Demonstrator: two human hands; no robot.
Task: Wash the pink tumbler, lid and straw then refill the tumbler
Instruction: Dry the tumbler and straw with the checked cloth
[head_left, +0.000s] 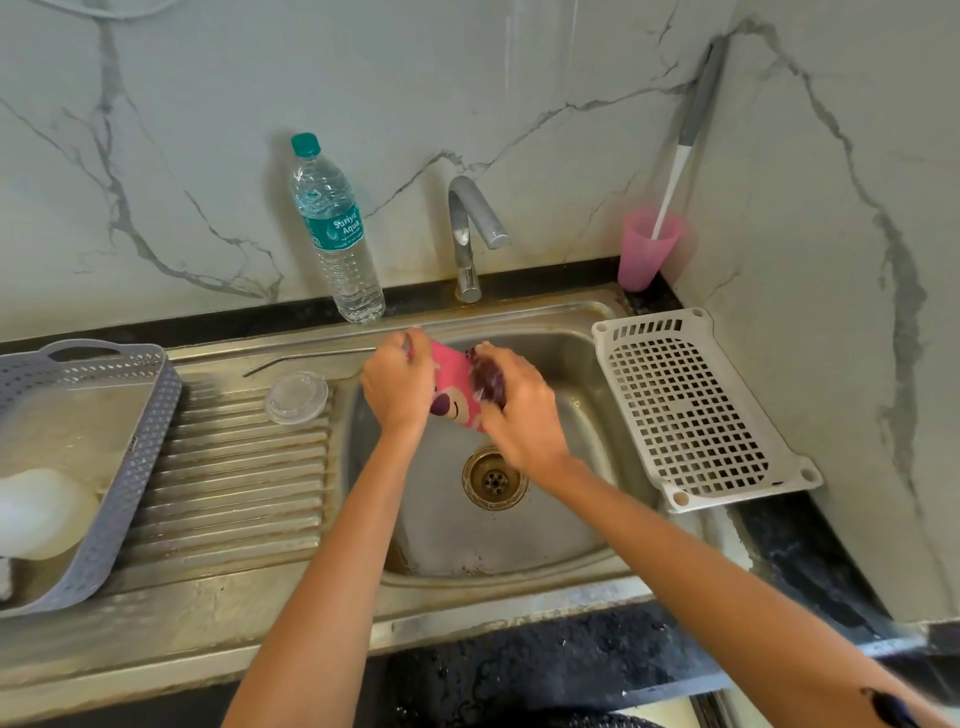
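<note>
**A:** which step is this?

**B:** scrubbing, I'd say. The left hand (397, 387) has its fingers curled round the pink tumbler (454, 387) over the sink (519, 540). The right hand (519, 410) clutches a dark scrubber (488, 382) against the tumbler's side.

**A:** next?

**B:** probably a rinse, so the far tap (470, 234) needs opening. The lid (297, 397) and straw (311, 357) lie on the left drainboard, not yet done I reckon.

Pink bear-printed tumbler (453, 387), grey perforated basket (150, 415), white-grey marbled wall (208, 156).
</note>
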